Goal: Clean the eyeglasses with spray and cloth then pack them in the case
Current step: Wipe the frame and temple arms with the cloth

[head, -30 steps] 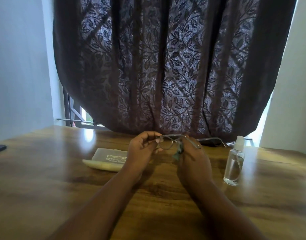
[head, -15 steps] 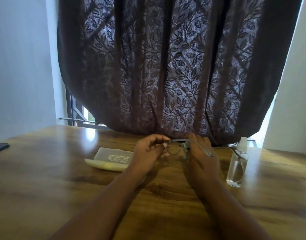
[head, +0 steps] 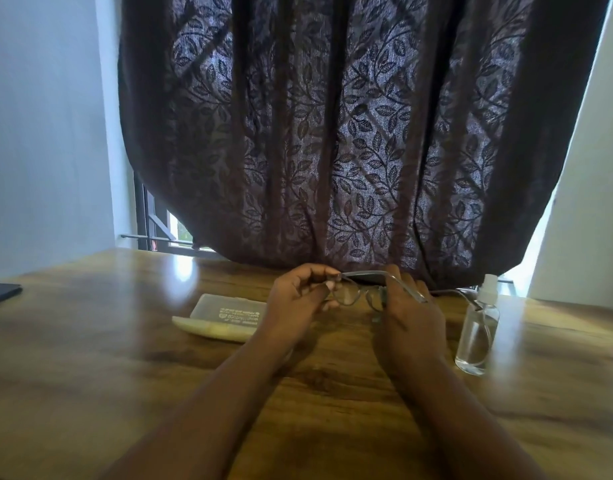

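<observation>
From the head view, both my forearms reach forward over the wooden worktop [head: 90,341] and meet near its far edge. My left hand [head: 298,299] is raised a little, fingers curled, pinching the left end of the eyeglasses [head: 358,292] between thumb and fingertips. My right hand [head: 410,313] faces back-up toward me, its fingers curled around the right side of the frame; one temple arm juts out across its knuckles to the right. The glasses hang between the two hands, above the worktop, lenses tilted down. Whether a cloth sits under my right fingers I cannot tell; a small dark bit shows by the bridge, too blurred to name.

Left of my left hand, the pale glasses case [head: 225,317] lies flat on the worktop, printed side up, just beside my wrist. To the right of my right hand the clear spray bottle [head: 476,334] stands upright, apart from it, with its white nozzle on top. A dark flat object [head: 2,294] rests at the far left edge. Behind everything hangs a dark leaf-patterned curtain [head: 333,133], its hem close to the worktop right behind my hands.
</observation>
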